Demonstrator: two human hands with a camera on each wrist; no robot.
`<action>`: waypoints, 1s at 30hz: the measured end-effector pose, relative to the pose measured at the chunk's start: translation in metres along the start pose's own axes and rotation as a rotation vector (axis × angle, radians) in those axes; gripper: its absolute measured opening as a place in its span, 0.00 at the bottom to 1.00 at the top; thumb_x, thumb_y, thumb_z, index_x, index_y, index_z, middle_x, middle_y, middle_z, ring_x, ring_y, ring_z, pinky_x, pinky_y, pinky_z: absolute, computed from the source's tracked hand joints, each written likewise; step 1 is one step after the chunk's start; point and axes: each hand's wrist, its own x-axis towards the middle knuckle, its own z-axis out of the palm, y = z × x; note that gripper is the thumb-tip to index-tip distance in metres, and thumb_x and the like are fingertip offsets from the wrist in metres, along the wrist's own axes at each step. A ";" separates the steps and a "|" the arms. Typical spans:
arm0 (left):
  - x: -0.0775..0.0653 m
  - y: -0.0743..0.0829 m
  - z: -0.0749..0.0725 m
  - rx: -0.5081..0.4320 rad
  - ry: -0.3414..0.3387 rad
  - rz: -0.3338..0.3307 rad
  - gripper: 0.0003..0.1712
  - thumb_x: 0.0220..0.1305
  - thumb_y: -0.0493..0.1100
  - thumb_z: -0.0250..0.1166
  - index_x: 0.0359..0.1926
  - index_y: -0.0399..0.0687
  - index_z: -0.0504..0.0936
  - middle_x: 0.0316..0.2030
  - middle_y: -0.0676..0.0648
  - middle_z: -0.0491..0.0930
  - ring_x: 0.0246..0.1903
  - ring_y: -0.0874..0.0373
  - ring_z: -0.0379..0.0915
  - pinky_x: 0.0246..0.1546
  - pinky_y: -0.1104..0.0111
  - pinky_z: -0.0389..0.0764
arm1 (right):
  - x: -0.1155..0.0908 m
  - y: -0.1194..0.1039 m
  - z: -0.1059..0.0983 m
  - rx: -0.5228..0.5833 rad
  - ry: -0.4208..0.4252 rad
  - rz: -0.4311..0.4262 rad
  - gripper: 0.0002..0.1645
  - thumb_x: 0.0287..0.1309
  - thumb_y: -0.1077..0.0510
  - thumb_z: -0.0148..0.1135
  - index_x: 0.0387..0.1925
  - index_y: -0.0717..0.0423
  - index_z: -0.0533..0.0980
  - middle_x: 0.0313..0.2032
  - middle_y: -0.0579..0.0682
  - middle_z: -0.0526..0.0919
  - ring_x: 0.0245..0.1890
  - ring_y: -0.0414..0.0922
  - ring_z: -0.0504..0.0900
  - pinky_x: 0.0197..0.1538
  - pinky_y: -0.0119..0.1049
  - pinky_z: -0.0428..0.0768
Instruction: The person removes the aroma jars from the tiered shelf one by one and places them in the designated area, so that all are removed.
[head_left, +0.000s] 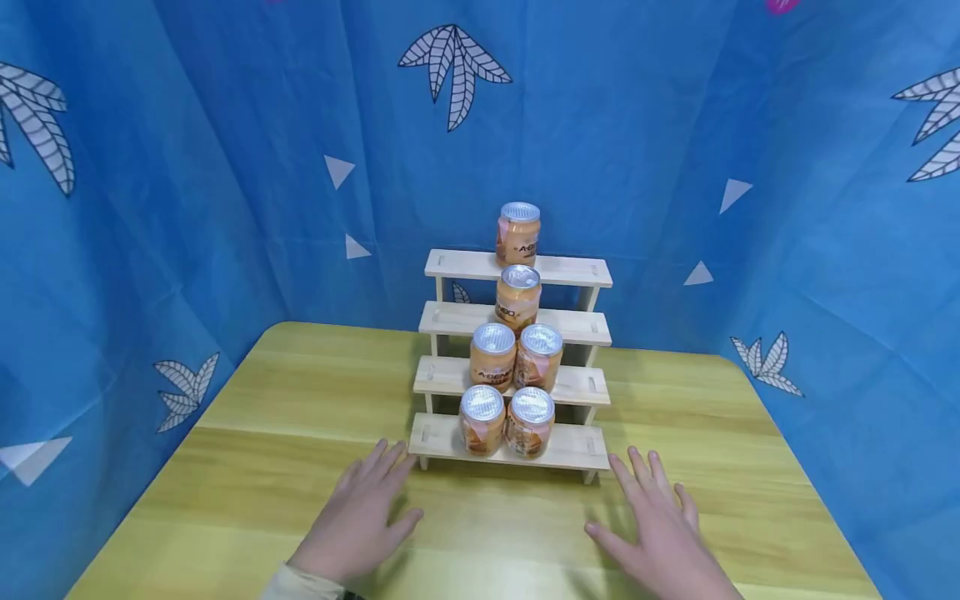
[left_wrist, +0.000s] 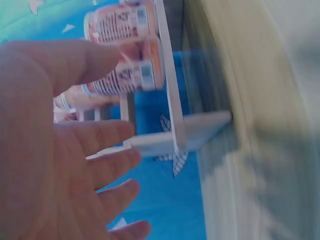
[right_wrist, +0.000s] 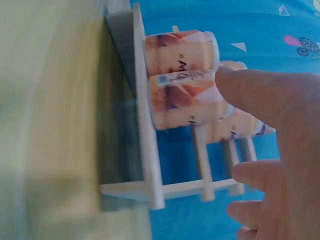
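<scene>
Flanking the tiered rack [head_left: 435, 435], the left hand [head_left: 362, 518] and right hand [head_left: 654, 527] spread empty over the counter [head_left: 300, 383]; six cans [head_left: 492, 358] stand on its tiers — apparently a free-handed stage, any grasp calling for an inward reach.

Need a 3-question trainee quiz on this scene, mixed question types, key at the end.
1. Count: how many cans stand on the wooden rack?
2. Position: counting up from the bottom, which is the highest shelf that carries two cans?
3. True or false: each of the person's hands is gripping a can.

Key:
1. Six.
2. The second shelf; the two shelves above it carry one can each.
3. False; the left hand and the right hand both hold nothing.
</scene>
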 end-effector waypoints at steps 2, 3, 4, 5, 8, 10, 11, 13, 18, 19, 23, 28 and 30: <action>0.008 -0.008 -0.003 0.012 0.034 -0.007 0.40 0.69 0.56 0.63 0.73 0.39 0.66 0.74 0.37 0.60 0.74 0.37 0.52 0.70 0.37 0.57 | 0.006 0.000 -0.010 0.021 0.023 -0.026 0.57 0.58 0.25 0.60 0.77 0.55 0.59 0.76 0.66 0.55 0.75 0.69 0.47 0.64 0.79 0.49; 0.013 -0.013 -0.004 0.017 0.056 -0.013 0.40 0.69 0.56 0.63 0.73 0.38 0.65 0.74 0.36 0.61 0.74 0.36 0.53 0.70 0.38 0.58 | 0.009 0.000 -0.015 0.029 0.041 -0.043 0.57 0.59 0.25 0.60 0.76 0.56 0.59 0.75 0.65 0.56 0.75 0.69 0.49 0.64 0.78 0.50; 0.018 -0.017 -0.005 0.025 0.074 -0.022 0.41 0.70 0.56 0.63 0.74 0.37 0.64 0.73 0.36 0.61 0.73 0.36 0.55 0.70 0.38 0.59 | 0.014 0.000 -0.022 0.033 0.059 -0.062 0.56 0.60 0.26 0.60 0.76 0.56 0.59 0.75 0.65 0.58 0.75 0.68 0.52 0.64 0.77 0.52; 0.022 -0.021 -0.006 0.021 0.090 -0.030 0.42 0.70 0.56 0.63 0.74 0.36 0.63 0.73 0.35 0.62 0.72 0.35 0.56 0.69 0.39 0.60 | 0.019 0.000 -0.028 0.033 0.078 -0.083 0.54 0.61 0.27 0.60 0.76 0.56 0.60 0.74 0.64 0.60 0.73 0.68 0.55 0.65 0.76 0.54; 0.036 -0.029 -0.003 -0.015 0.106 -0.047 0.45 0.70 0.57 0.63 0.75 0.35 0.60 0.73 0.34 0.62 0.71 0.35 0.59 0.69 0.41 0.62 | 0.037 -0.002 -0.050 0.026 0.108 -0.116 0.50 0.64 0.29 0.59 0.75 0.56 0.61 0.71 0.63 0.67 0.67 0.67 0.68 0.63 0.71 0.66; 0.045 -0.031 0.002 -0.037 0.096 -0.053 0.46 0.69 0.58 0.63 0.76 0.35 0.59 0.73 0.35 0.63 0.71 0.36 0.60 0.70 0.43 0.63 | 0.052 -0.004 -0.063 0.036 0.116 -0.128 0.47 0.66 0.31 0.58 0.74 0.56 0.63 0.68 0.63 0.71 0.63 0.65 0.74 0.60 0.67 0.72; 0.048 -0.030 0.006 -0.044 0.083 -0.057 0.46 0.69 0.59 0.63 0.75 0.35 0.59 0.73 0.35 0.63 0.71 0.36 0.60 0.70 0.44 0.63 | 0.060 -0.005 -0.069 0.060 0.118 -0.134 0.45 0.68 0.33 0.57 0.74 0.57 0.64 0.66 0.63 0.73 0.61 0.64 0.76 0.59 0.65 0.75; 0.053 -0.028 0.013 -0.049 0.054 -0.056 0.45 0.69 0.59 0.63 0.75 0.36 0.61 0.73 0.35 0.63 0.71 0.36 0.60 0.70 0.43 0.64 | 0.078 -0.009 -0.080 0.116 0.124 -0.142 0.39 0.70 0.37 0.57 0.71 0.57 0.67 0.63 0.62 0.77 0.58 0.61 0.79 0.57 0.61 0.78; 0.059 -0.021 0.028 0.014 0.021 -0.039 0.42 0.69 0.60 0.62 0.73 0.38 0.66 0.72 0.35 0.63 0.71 0.36 0.59 0.67 0.41 0.67 | 0.136 -0.020 -0.098 0.230 0.154 -0.178 0.30 0.73 0.40 0.54 0.61 0.58 0.75 0.53 0.57 0.83 0.50 0.53 0.82 0.50 0.53 0.83; 0.060 -0.021 0.030 0.027 0.025 -0.036 0.42 0.69 0.60 0.62 0.72 0.38 0.67 0.72 0.35 0.63 0.71 0.36 0.59 0.66 0.40 0.67 | 0.149 -0.024 -0.102 0.233 0.154 -0.185 0.31 0.73 0.39 0.54 0.61 0.59 0.75 0.52 0.57 0.83 0.50 0.53 0.82 0.49 0.53 0.83; 0.064 -0.020 0.038 0.041 0.061 -0.021 0.39 0.69 0.59 0.63 0.70 0.38 0.70 0.72 0.34 0.64 0.71 0.36 0.59 0.64 0.41 0.70 | 0.198 -0.038 -0.119 0.205 0.140 -0.180 0.40 0.68 0.31 0.54 0.66 0.56 0.70 0.58 0.58 0.79 0.55 0.56 0.79 0.53 0.57 0.80; 0.067 -0.022 0.046 0.034 0.136 -0.025 0.36 0.68 0.58 0.64 0.66 0.39 0.75 0.69 0.35 0.68 0.69 0.38 0.63 0.63 0.42 0.72 | 0.250 -0.060 -0.131 0.192 0.096 -0.124 0.52 0.62 0.27 0.57 0.75 0.52 0.58 0.67 0.60 0.70 0.63 0.59 0.73 0.58 0.60 0.77; 0.066 -0.024 0.049 0.034 0.156 -0.025 0.34 0.67 0.58 0.65 0.65 0.39 0.76 0.68 0.37 0.70 0.68 0.39 0.65 0.62 0.43 0.73 | 0.265 -0.069 -0.133 0.191 0.074 -0.113 0.55 0.61 0.28 0.59 0.78 0.51 0.54 0.69 0.61 0.67 0.65 0.60 0.71 0.59 0.61 0.77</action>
